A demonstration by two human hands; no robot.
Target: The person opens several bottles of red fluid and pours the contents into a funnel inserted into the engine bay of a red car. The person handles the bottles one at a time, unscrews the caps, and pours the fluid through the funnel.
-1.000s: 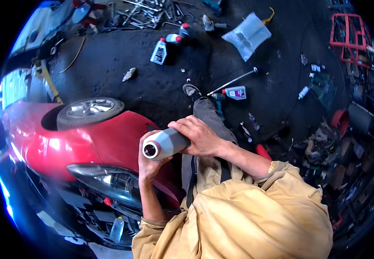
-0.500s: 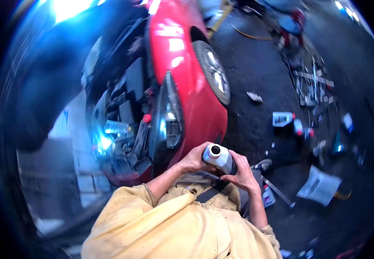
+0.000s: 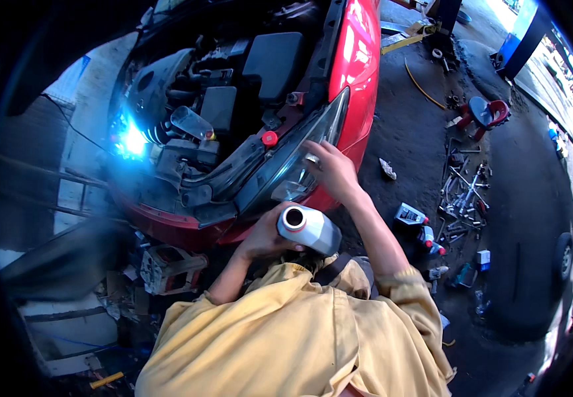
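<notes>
My left hand point(image 3: 262, 233) is wrapped round a grey plastic oil bottle point(image 3: 319, 233) in front of my chest. The bottle has no cap on and its dark mouth faces up. Over the car's headlight point(image 3: 293, 182), my right hand point(image 3: 329, 169) reaches forward with its fingers apart and nothing seen in them. Just ahead of its fingertips a red cap point(image 3: 270, 139) rests by the inner edge of the headlight. Further in, a clear plastic container point(image 3: 190, 122) lies tilted on the engine parts.
The red car's hood is up over the engine bay, where a bright lamp point(image 3: 131, 140) glows. On the floor to the right are several bottles point(image 3: 410, 215), scattered hand tools point(image 3: 465, 188) and a small stool point(image 3: 485, 112). A boxy object point(image 3: 170, 270) stands by the bumper.
My right hand has let go of the bottle and reached forward over the headlight. My left hand keeps the bottle. The view has shifted, bringing the engine bay closer.
</notes>
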